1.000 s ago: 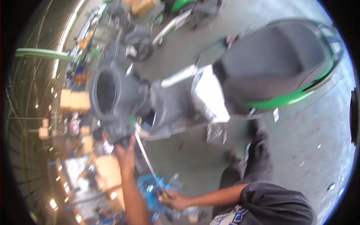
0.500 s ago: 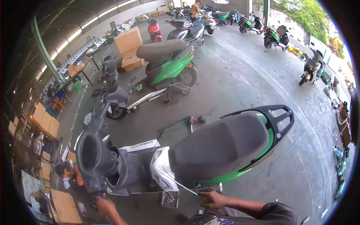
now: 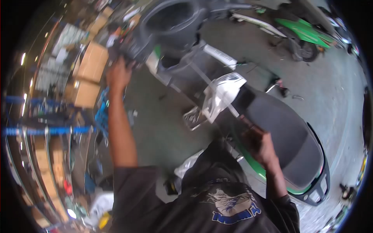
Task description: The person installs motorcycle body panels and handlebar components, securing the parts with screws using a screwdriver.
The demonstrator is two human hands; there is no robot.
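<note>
At the middle of the view, on the floor (image 3: pixel 155 130): one scooter (image 3: pixel 182 37), dark grey with green edging, lying diagonally from upper left to lower right. Its fittings: a round-mouthed front cowl (image 3: pixel 169 17); a pale, glossy panel (image 3: pixel 223 95) ahead of the seat; a long dark seat (image 3: pixel 287 136). Left hand (image 3: pixel 118 75): closed around the handlebar end, beside the cowl; finger detail blurred. Right hand (image 3: pixel 258 143): closed on the handle of one long-shafted tool (image 3: pixel 235 112), whose thin shaft crosses over the pale panel toward the footwell; whether its tip touches anything cannot be told. Near the panel: one small clear tray (image 3: pixel 193 118), contents unclear. Beyond the scooter: a white lettered strip (image 3: pixel 219 56), a red-and-black tool (image 3: pixel 283 87) on the floor, and a green-sided scooter (image 3: pixel 305 33). At left: cardboard boxes (image 3: pixel 92 62), a blue basket (image 3: pixel 101 112) and a blue-railed rack (image 3: pixel 50 131).
</note>
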